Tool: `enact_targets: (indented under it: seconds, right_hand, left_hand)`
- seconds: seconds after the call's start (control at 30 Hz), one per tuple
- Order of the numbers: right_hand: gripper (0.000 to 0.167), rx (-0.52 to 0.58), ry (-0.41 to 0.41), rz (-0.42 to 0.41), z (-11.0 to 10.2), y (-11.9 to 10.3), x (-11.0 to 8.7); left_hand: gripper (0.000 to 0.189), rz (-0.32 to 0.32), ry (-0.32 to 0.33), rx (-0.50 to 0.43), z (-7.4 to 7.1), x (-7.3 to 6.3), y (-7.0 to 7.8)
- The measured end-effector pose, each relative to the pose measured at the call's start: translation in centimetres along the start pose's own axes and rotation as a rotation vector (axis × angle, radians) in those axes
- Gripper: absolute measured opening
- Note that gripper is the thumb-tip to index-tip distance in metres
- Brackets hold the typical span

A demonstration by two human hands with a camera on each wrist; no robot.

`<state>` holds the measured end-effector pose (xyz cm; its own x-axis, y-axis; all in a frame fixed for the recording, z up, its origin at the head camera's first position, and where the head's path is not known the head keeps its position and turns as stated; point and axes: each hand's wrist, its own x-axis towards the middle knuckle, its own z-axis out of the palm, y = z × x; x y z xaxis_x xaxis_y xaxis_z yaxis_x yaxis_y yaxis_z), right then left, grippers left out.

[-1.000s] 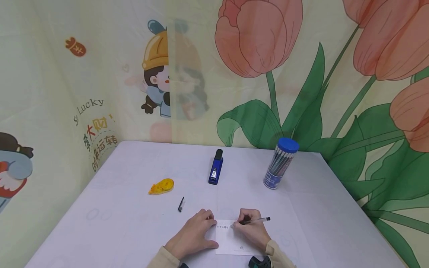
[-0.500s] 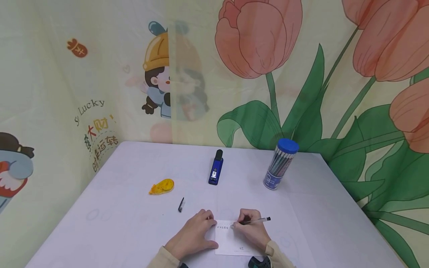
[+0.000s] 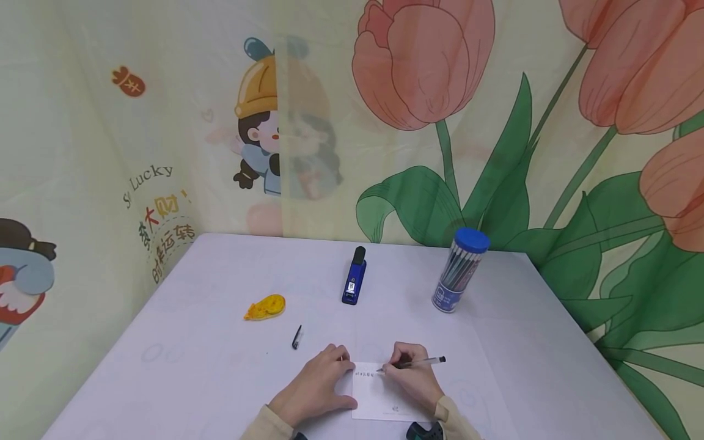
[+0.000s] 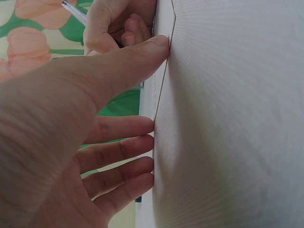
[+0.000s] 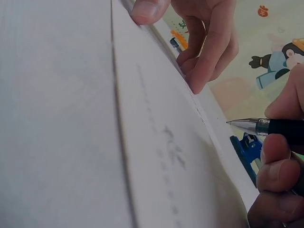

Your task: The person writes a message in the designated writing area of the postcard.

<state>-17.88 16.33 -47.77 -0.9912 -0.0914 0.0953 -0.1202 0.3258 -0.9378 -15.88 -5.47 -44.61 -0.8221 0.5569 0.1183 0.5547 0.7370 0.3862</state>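
My right hand (image 3: 415, 379) pinches a pen (image 3: 418, 363) with a clear barrel, its tip close over the top line of writing on a white paper card (image 3: 371, 397). The metal pen tip shows sharply in the right wrist view, beside the thumb and curled fingers (image 5: 278, 173). My left hand (image 3: 319, 388) rests at the card's left edge, thumb and fingertips touching it. In the left wrist view those fingers (image 4: 118, 152) lie nearly straight along the card's edge. Small handwritten characters run along the top, with another mark lower down.
A black pen cap (image 3: 297, 337) lies beyond the left hand. Farther back are a yellow correction tape (image 3: 266, 307), a blue stapler (image 3: 354, 278) and a blue-lidded tub of pencils (image 3: 459, 272). All stand on a white table (image 3: 192, 366) against a printed curtain.
The right hand shifts the pen very slightly while the last character in the top row gains strokes. The left hand stays at the card's edge.
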Motion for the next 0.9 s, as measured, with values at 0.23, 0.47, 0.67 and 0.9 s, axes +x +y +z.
enact_targets:
  seconds: [0.23,0.47,0.67,0.9]
  right_hand:
    - [0.014,-0.023,-0.007,-0.004,0.13,-0.08,-0.01]
    - [0.014,0.006,-0.029,0.0,-0.07,-0.13,-0.09]
    - [0.014,0.025,-0.026,0.01,-0.08,-0.03,-0.13]
    - [0.015,0.018,-0.027,0.005,-0.13,0.09,-0.11]
  left_hand:
    - [0.057,0.003,0.006,-0.003,0.01,0.03,-0.07]
    - [0.058,-0.019,-0.012,-0.007,0.11,0.14,-0.1]
    - [0.058,-0.034,-0.025,-0.018,-0.04,0.13,0.03]
    - [0.055,-0.025,-0.011,-0.022,-0.02,0.09,-0.07]
